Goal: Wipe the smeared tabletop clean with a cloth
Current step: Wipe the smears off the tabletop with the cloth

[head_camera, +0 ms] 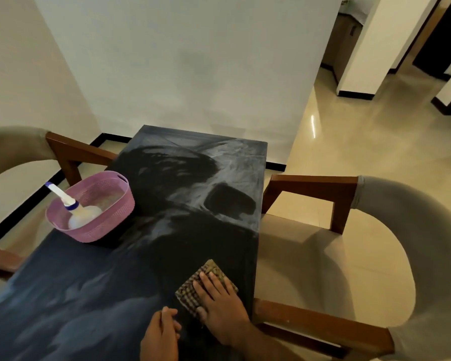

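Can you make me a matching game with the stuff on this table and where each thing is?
Things:
1. cloth
2. bottle
3. basket
4. left hand

Places:
A. inside the pink basket
B. on the table's left edge
C. under the right hand
D. resting on the table beside the cloth

Pairs: 1-C, 2-A, 3-B, 4-D

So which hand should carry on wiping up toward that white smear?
The right hand: it presses flat on the folded checked cloth near the dark tabletop's right edge. The left hand rests beside it, holding nothing.
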